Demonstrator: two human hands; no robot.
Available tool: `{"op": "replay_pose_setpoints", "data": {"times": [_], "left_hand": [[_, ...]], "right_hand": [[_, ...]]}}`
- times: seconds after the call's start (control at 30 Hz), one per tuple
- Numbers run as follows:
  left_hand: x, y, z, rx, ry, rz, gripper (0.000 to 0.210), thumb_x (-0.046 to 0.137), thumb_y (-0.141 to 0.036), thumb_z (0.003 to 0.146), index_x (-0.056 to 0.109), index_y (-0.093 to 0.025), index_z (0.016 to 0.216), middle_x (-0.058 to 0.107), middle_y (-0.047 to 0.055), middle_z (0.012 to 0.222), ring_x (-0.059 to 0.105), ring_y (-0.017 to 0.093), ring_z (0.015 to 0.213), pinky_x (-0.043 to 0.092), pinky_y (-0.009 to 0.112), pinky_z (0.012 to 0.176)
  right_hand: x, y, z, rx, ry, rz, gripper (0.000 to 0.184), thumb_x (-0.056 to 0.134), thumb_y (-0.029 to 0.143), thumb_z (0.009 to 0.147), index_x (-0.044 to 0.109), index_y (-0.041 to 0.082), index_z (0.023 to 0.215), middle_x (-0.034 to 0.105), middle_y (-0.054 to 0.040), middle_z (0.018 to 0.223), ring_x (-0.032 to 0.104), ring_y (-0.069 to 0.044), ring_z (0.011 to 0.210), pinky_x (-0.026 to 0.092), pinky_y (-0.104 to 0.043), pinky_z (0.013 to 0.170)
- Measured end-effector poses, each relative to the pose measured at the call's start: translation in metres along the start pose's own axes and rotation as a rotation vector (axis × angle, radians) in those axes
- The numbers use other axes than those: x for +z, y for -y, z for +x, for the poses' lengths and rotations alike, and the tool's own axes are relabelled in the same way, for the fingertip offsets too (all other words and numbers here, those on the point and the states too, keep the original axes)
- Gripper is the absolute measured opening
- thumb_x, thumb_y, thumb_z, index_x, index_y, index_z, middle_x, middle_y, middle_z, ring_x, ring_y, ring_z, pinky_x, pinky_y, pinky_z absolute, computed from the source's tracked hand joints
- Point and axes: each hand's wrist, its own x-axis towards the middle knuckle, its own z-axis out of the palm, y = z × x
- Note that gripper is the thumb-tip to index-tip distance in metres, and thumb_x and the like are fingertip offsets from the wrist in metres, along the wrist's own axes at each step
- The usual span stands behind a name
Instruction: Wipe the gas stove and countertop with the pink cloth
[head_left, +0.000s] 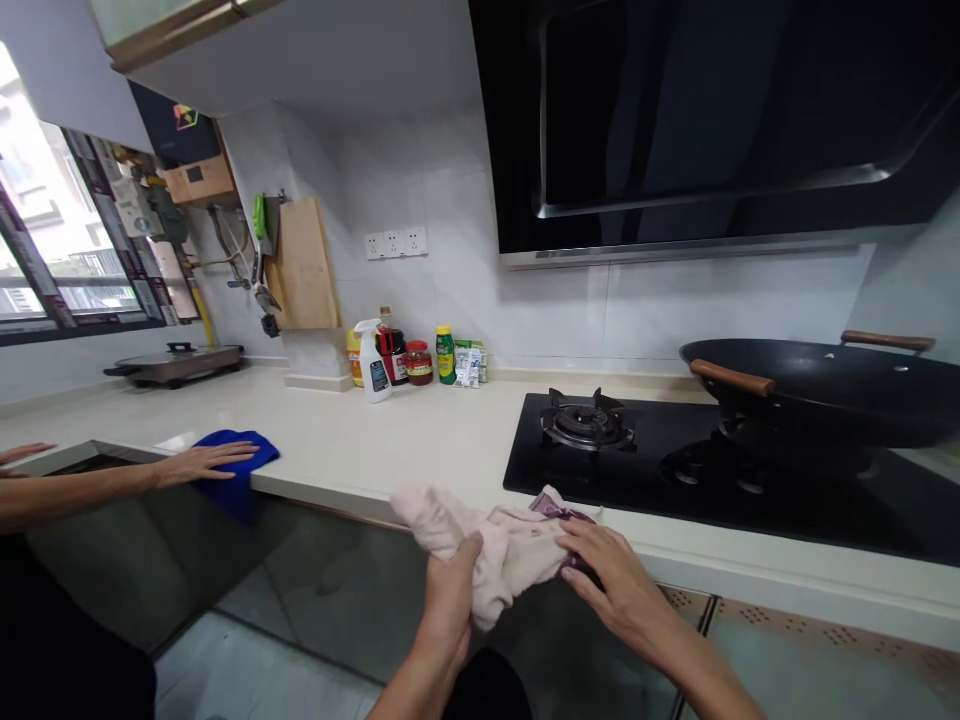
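Observation:
In front of the counter edge, my left hand [448, 590] is closed around a bunched pale pink cloth [517, 550], thumb on top. The cloth has a purple part [553, 503] at its right end. My right hand [611, 575] has that end between its thumb and fingers; part of the grip is hidden by folds. Left of me, another person's hand [199, 465] lies flat on a blue cloth [238, 462] that drapes over the counter edge.
A black gas stove [645, 470] is at the right, with a large wok [817, 390] on its far burner. A spray bottle [373, 365], a red-lidded jar [418, 363] and a green bottle [445, 357] stand by the wall. A range hood [697, 120] hangs above.

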Motion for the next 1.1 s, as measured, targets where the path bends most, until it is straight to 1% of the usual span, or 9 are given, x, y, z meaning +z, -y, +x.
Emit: {"op": "replay_pose_setpoints", "data": {"times": [0.1,0.2,0.37,0.47,0.57,0.73,0.87,1.0,1.1], "left_hand": [[0.017,-0.018,0.014,0.363,0.075,0.399,0.068,0.085,-0.019,0.071,0.058,-0.022,0.132,0.065,0.013,0.135,0.056,0.032,0.135,0.045,0.04,0.113],[0.034,-0.029,0.028,0.641,0.217,0.805,0.1,0.089,-0.025,0.063,0.041,-0.02,0.151,0.048,0.02,0.151,0.046,0.038,0.142,0.037,0.047,0.119],[0.041,-0.034,0.031,0.609,0.465,1.239,0.087,0.094,-0.044,0.056,0.063,-0.024,0.135,0.055,0.023,0.142,0.048,0.051,0.134,0.031,0.064,0.116],[0.039,-0.033,0.028,0.569,0.521,1.238,0.091,0.095,-0.048,0.052,0.064,-0.027,0.136,0.048,0.022,0.155,0.04,0.054,0.141,0.023,0.068,0.118],[0.036,-0.036,0.028,0.581,0.634,1.101,0.097,0.094,-0.036,0.05,0.061,-0.022,0.14,0.047,0.022,0.157,0.035,0.049,0.149,0.021,0.06,0.124],[0.01,-0.065,0.048,0.412,0.805,0.776,0.077,0.083,-0.024,0.062,0.063,-0.021,0.137,0.064,0.015,0.143,0.059,0.034,0.134,0.042,0.045,0.117],[-0.02,-0.088,0.092,0.319,0.605,0.724,0.048,0.064,-0.031,0.072,0.068,-0.018,0.118,0.078,0.011,0.116,0.072,0.028,0.11,0.054,0.044,0.103],[-0.022,-0.09,0.141,0.604,0.197,0.978,0.038,0.047,-0.033,0.079,0.07,-0.017,0.106,0.079,0.01,0.109,0.073,0.025,0.104,0.056,0.04,0.098],[-0.008,-0.084,0.163,0.685,0.111,1.164,0.038,0.042,-0.028,0.082,0.072,-0.019,0.103,0.078,0.009,0.113,0.072,0.023,0.106,0.054,0.037,0.099]], "right_hand": [[0.021,0.0,0.013,-0.059,-0.056,-0.049,0.034,0.049,0.032,0.102,0.066,0.026,0.131,0.067,-0.0107,0.136,0.06,-0.027,0.13,0.048,-0.056,0.113],[0.031,-0.002,0.021,-0.028,-0.063,-0.07,0.035,0.047,0.031,0.103,0.064,0.026,0.133,0.067,-0.0103,0.136,0.059,-0.027,0.13,0.048,-0.055,0.112],[0.015,0.003,0.019,0.024,-0.048,0.025,0.031,0.045,0.031,0.102,0.062,0.026,0.127,0.067,-0.0097,0.13,0.062,-0.027,0.121,0.052,-0.05,0.105],[0.002,0.015,0.026,0.128,-0.118,0.055,0.024,0.042,0.035,0.104,0.064,0.026,0.111,0.067,-0.0087,0.114,0.064,-0.024,0.104,0.056,-0.042,0.091],[0.003,0.032,0.045,0.121,-0.219,-0.005,0.028,0.044,0.039,0.103,0.063,0.024,0.119,0.063,-0.0113,0.123,0.061,-0.026,0.113,0.052,-0.044,0.098],[0.04,0.069,0.084,0.061,0.035,-0.106,0.053,0.046,0.05,0.102,0.046,0.029,0.151,0.05,-0.0109,0.153,0.047,-0.033,0.136,0.041,-0.055,0.112],[0.075,0.099,0.11,0.133,0.1,-0.206,0.071,0.066,0.071,0.085,0.054,0.03,0.142,0.047,-0.0146,0.153,0.045,-0.043,0.134,0.035,-0.067,0.11],[0.11,0.113,0.129,0.094,0.101,-0.342,0.09,0.086,0.062,0.069,0.051,0.026,0.144,0.046,-0.0177,0.152,0.043,-0.045,0.133,0.034,-0.07,0.108],[0.126,0.104,0.13,0.02,0.07,-0.402,0.095,0.091,0.05,0.068,0.045,0.029,0.149,0.044,-0.0182,0.154,0.048,-0.043,0.128,0.04,-0.066,0.104]]}}
